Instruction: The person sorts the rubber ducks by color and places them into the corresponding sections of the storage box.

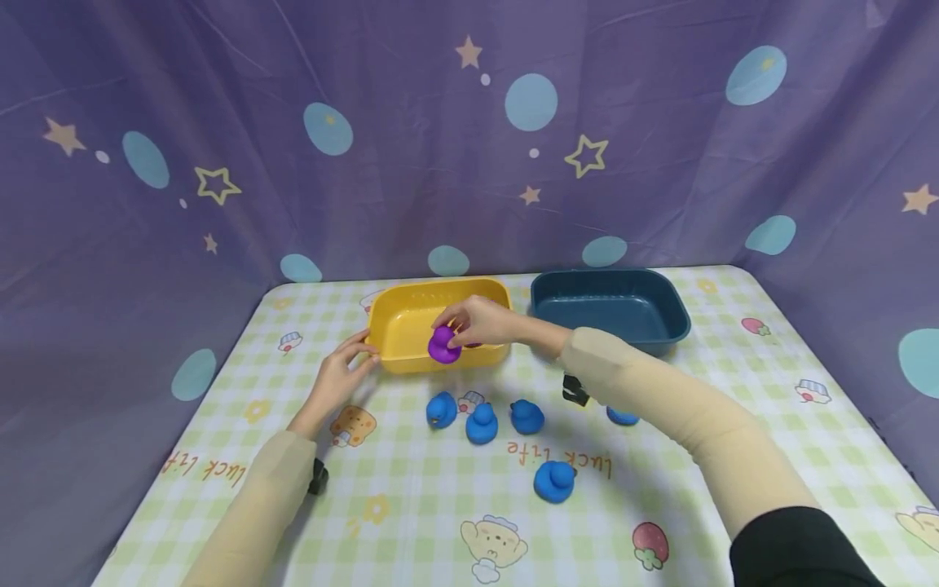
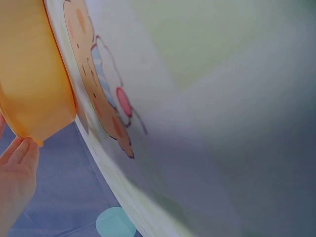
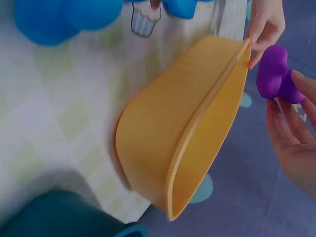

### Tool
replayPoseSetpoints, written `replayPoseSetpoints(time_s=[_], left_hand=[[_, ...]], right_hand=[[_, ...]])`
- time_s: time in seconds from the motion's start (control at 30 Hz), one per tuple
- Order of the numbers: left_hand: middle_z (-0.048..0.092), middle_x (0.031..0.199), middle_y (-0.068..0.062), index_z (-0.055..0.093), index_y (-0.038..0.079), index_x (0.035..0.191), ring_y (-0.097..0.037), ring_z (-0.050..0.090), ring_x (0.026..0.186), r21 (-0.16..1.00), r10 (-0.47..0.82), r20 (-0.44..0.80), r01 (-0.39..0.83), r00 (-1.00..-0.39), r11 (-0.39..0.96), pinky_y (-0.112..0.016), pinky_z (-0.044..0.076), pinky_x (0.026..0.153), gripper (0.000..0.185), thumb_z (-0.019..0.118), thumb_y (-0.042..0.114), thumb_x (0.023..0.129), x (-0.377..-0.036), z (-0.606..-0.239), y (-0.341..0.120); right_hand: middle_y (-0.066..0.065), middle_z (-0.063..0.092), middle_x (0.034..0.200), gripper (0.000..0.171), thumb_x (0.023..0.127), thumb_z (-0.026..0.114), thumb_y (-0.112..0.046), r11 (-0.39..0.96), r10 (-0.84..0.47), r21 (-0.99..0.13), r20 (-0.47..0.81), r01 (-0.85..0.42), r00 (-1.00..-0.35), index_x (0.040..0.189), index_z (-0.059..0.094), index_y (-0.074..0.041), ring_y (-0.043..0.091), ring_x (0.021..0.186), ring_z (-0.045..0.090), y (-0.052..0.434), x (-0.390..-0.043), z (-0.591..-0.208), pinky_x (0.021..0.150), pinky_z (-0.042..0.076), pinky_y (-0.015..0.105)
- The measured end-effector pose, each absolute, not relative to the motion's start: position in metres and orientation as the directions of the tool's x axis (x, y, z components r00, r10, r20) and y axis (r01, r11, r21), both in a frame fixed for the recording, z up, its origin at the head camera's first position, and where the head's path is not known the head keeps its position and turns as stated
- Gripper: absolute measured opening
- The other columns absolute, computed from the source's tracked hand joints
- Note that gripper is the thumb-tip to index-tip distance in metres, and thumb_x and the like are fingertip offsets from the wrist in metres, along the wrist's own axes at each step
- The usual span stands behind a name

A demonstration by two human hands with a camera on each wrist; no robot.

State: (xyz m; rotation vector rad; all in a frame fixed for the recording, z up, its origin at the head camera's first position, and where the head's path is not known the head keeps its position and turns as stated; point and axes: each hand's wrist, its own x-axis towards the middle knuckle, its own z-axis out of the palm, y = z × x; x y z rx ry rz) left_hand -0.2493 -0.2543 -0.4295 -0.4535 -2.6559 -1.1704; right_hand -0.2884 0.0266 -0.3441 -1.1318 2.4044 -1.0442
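From the head view, the right hand pinches a purple duck over the yellow tub, whose left corner the left hand grips. At the left wrist, fingers curl on that rim. At the right wrist, the duck looks light, soft and squeezable, best held at its narrow neck.

The far-left tub is yellow, the far-right tub dark blue, and one duck is purple while the nearer ducks are blue. The tablecloth is green-and-white check with cartoon bears; the backdrop is purple with stars and blue dots.
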Motion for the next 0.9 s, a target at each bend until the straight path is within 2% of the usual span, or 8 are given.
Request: replayPoseSetpoints(time_s=[0.17,0.37,0.57,0.9], left_hand=[[0.039,0.135,-0.017,0.061,-0.001,0.097,-0.033,0.035,0.124,0.688,0.192,0.296,0.348,-0.936,0.637,-0.045,0.032,0.1,0.019,0.06,0.013,0.084,-0.25,-0.43,-0.254],[0.039,0.135,-0.016,0.061,0.0,0.097,-0.032,0.035,0.124,0.684,0.19,0.292,0.343,-0.937,0.644,-0.045,0.033,0.1,0.02,0.06,0.015,0.084,-0.25,-0.43,-0.255],[0.04,0.134,-0.017,0.062,0.0,0.096,-0.033,0.036,0.123,0.676,0.19,0.308,0.355,-0.932,0.645,-0.045,0.033,0.1,0.019,0.061,0.015,0.084,-0.25,-0.43,-0.254],[0.04,0.135,-0.015,0.062,0.001,0.096,-0.031,0.035,0.124,0.674,0.187,0.302,0.348,-0.935,0.651,-0.045,0.032,0.1,0.021,0.06,0.018,0.084,-0.25,-0.43,-0.256]], right_hand=[[0.009,0.062,0.108,0.033,0.078,0.066,-0.008,0.485,-0.712,-0.697,0.035,-0.528,-0.701,0.111,0.061,-0.003,0.021,0.095,0.059,0.028,-0.304,-0.343,0.079,0.05,0.022],[0.01,0.061,0.111,0.035,0.079,0.065,-0.007,0.515,-0.684,-0.679,0.043,-0.523,-0.729,0.113,0.059,-0.002,0.021,0.098,0.058,0.029,-0.321,-0.348,0.083,0.049,0.024],[0.011,0.061,0.111,0.034,0.079,0.065,-0.003,0.529,-0.656,-0.694,0.031,-0.489,-0.754,0.112,0.059,0.0,0.022,0.099,0.058,0.026,-0.337,-0.354,0.081,0.049,0.024],[0.012,0.062,0.108,0.035,0.077,0.066,-0.003,0.6,-0.576,-0.649,0.053,-0.467,-0.816,0.112,0.059,0.001,0.023,0.096,0.059,0.018,-0.357,-0.367,0.08,0.049,0.024]])
